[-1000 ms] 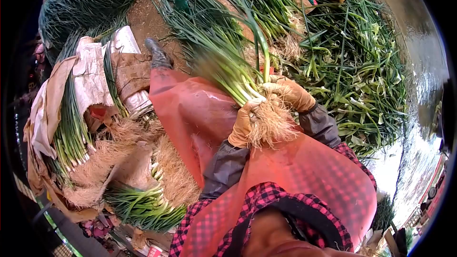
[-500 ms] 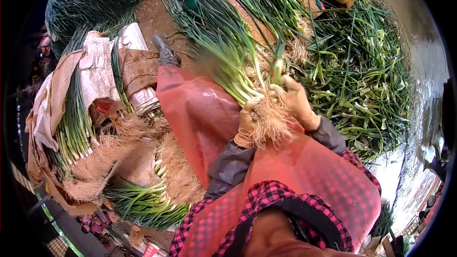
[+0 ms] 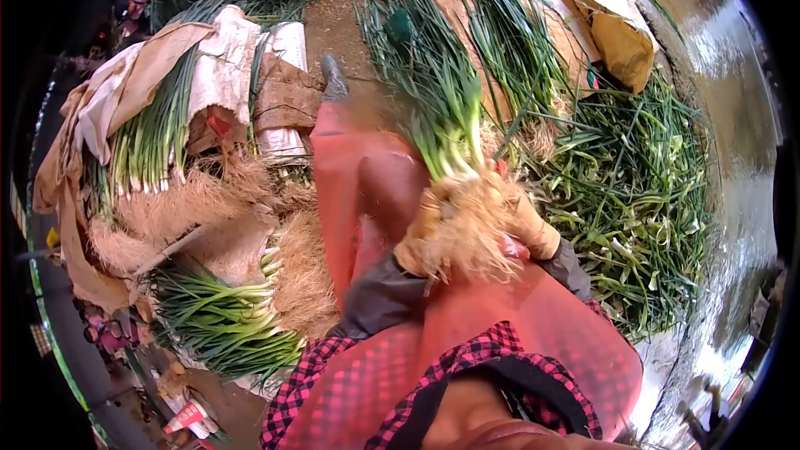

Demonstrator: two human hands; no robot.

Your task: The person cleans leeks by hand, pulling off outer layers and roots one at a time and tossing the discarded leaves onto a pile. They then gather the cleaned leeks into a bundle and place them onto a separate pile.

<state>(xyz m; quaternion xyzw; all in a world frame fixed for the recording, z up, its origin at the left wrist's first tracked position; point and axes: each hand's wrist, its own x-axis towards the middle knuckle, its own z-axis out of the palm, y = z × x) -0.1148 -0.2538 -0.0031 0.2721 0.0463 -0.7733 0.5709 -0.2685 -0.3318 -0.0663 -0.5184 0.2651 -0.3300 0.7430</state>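
A bunch of green onions stands in front of my lap, leaves pointing away and pale shaggy roots hanging toward me. My gloved left hand is closed round the bunch from the left, its fingers partly covered by roots. From the right, my gloved right hand presses against the white stalk ends; its fingertips are hidden behind the roots. Below the bunch spreads a wet red apron over my legs.
Loose leaves and trimmings heap up on the right. Several onions lie at lower left, and more are wrapped in sacking at the left. A brown paper bag sits at the upper right, beside wet pavement.
The camera view has turned, shifting the surroundings. My right hand's upright single stalk no longer stands apart; both hands are now together at the bunch's root end.
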